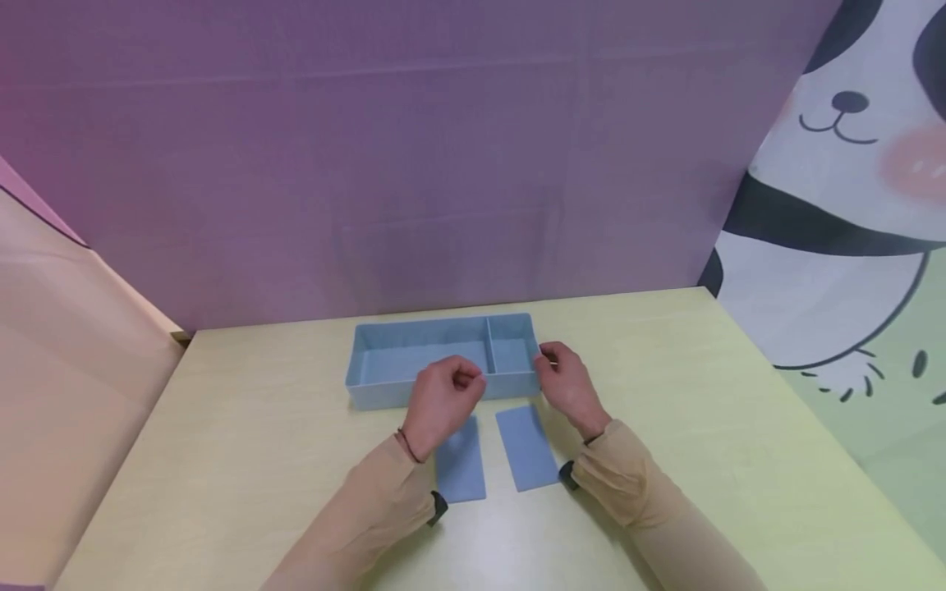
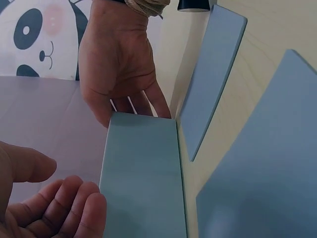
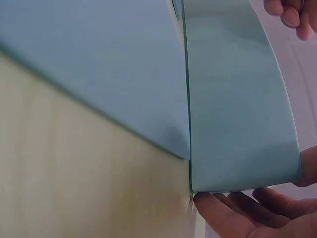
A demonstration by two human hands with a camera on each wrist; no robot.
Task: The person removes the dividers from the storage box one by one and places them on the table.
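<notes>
A light blue two-compartment box (image 1: 384,396) stands upright on the table, its smaller compartment at the right. My right hand (image 1: 569,382) holds the box's right end, thumb by the rim. In the right wrist view its fingers (image 3: 223,213) lie against the end wall. My left hand (image 1: 443,402) hovers at the front rim, fingers loosely curled and nothing between them; the left wrist view shows its thumb (image 2: 34,164) apart from the fingers. Two flat blue panels, the left one (image 1: 461,472) partly behind my left arm and the right one (image 1: 528,451), lie before the box.
The pale wooden table (image 1: 222,468) extends to both sides of the box. Behind it hangs a purple cloth backdrop (image 1: 443,164). At the right is a panda-printed sheet (image 1: 828,287), and at the left a beige cloth (image 1: 66,369).
</notes>
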